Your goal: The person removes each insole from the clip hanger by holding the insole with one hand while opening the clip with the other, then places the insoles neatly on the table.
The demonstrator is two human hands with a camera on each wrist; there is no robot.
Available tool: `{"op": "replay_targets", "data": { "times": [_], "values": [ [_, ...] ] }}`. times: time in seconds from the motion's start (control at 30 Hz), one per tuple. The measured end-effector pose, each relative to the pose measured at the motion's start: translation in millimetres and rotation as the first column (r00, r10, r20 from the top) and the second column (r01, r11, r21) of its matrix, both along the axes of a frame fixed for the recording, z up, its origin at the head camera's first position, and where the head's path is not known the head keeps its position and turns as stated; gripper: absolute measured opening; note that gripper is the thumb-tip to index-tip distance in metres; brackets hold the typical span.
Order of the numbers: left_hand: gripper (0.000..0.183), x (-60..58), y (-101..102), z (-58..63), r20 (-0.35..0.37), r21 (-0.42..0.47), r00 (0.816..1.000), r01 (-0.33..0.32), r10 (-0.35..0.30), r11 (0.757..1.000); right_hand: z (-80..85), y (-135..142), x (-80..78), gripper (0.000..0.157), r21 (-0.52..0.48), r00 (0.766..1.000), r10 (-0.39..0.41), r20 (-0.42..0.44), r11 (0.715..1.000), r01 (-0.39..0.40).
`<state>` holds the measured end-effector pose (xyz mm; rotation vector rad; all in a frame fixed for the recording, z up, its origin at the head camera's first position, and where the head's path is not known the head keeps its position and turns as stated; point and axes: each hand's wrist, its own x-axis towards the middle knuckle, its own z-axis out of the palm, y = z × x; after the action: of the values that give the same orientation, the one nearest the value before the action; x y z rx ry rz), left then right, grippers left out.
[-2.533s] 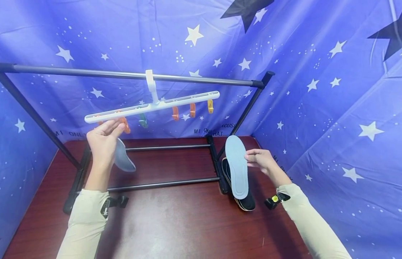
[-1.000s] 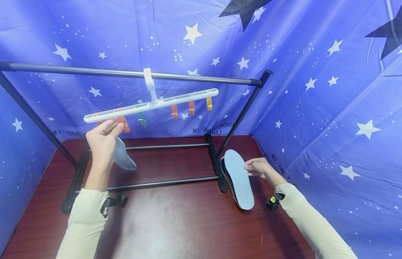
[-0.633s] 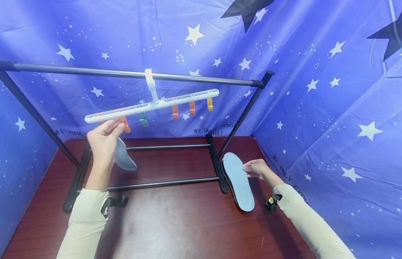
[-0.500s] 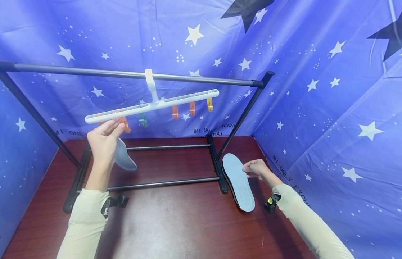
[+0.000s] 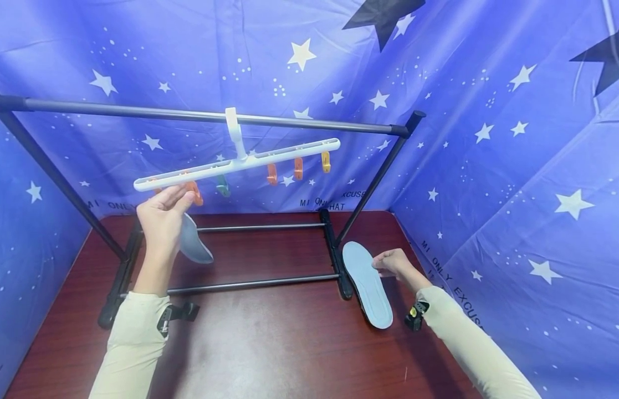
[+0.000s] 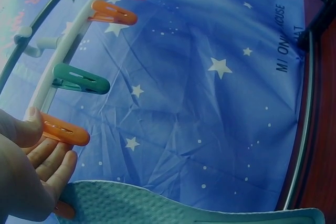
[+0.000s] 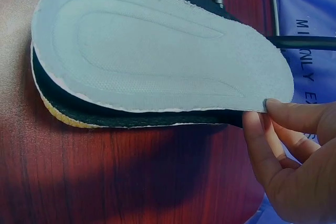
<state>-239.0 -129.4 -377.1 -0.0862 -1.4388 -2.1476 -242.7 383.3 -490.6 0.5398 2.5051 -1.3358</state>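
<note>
My left hand (image 5: 162, 221) pinches an orange clip (image 6: 65, 131) on the white hanger (image 5: 284, 157), thumb above and fingers below. Behind this hand a grey-blue insole (image 5: 195, 246) hangs from another orange clip (image 6: 65, 210) at the hanger's left end. My right hand (image 5: 396, 263) pinches the side edge of a pale grey-blue insole (image 5: 367, 285) between thumb and fingers. That insole lies over dark insoles (image 7: 131, 118) with a tan edge, which it mostly covers, on the table at the rack's right foot.
The hanger hooks over the top bar (image 5: 139, 111) of a black metal rack, tilted with its left end lower. Green (image 5: 223, 185), orange (image 5: 298, 169) and yellow (image 5: 326, 162) clips hang along it. A blue star-printed curtain (image 5: 489, 183) surrounds the red-brown table (image 5: 269, 338).
My right hand has lowered the pale insole from a raised position down over the dark insoles, still pinching its edge. My left hand stays at the orange clip.
</note>
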Motion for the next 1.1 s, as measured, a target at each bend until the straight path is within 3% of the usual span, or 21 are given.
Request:
{"op": "replay_targets", "data": {
  "times": [0.57,1.1],
  "values": [
    [0.03,2.1,-1.0,2.1,0.064,-0.025,0.997,-0.047,0.049,0.999,-8.1,-6.1,-4.4,0.012,0.047,0.999,0.003,-0.035,0.999,-0.001],
    [0.032,4.8,-1.8,3.6,0.103,-0.066,0.993,-0.052,0.059,0.996,-6.4,-8.3,-1.9,0.01,0.052,0.998,-0.056,0.027,0.997,0.054]
  ]
}}
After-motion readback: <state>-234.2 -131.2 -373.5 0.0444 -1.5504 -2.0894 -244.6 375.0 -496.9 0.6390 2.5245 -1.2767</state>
